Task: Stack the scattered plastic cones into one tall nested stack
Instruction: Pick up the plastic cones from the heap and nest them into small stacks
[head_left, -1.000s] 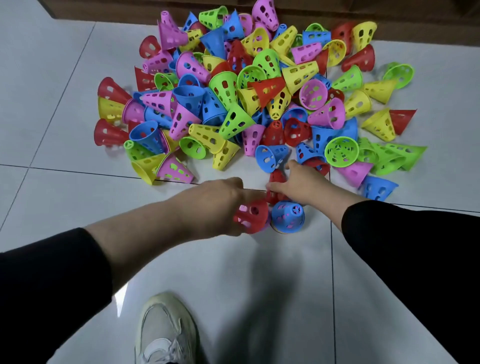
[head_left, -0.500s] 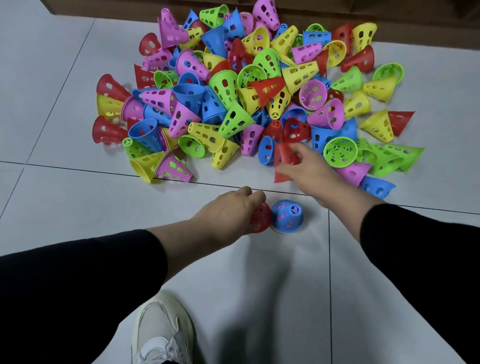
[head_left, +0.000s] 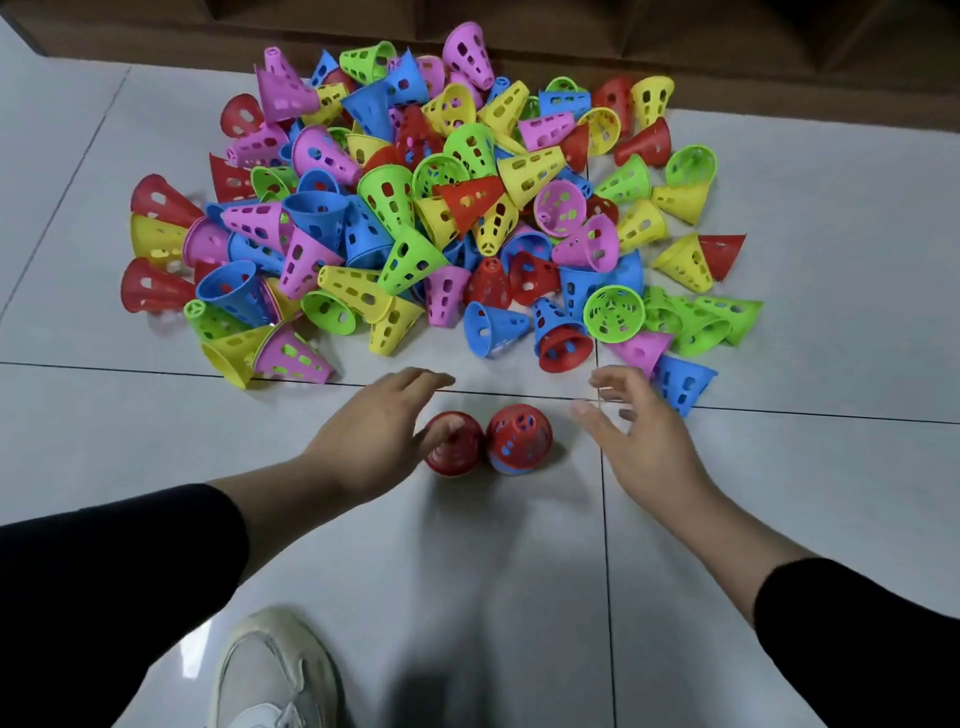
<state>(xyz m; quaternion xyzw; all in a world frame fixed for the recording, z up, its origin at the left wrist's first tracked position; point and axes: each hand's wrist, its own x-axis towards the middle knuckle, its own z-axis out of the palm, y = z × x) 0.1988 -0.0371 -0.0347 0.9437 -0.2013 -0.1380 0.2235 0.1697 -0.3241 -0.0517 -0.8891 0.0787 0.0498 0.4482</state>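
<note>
Your left hand hovers, fingers loose, grip empty, touching the red cone. Red-over-blue stack stands just right of it on the floor. Right hand spread wide, holding nothing. Cone pile lies beyond.

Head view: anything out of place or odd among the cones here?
Two separate upright stacks stand side by side by the hands, a red cone under the left hand and a red-over-blue one beside it, though the task wants one stack. The right hand holds nothing.
</note>
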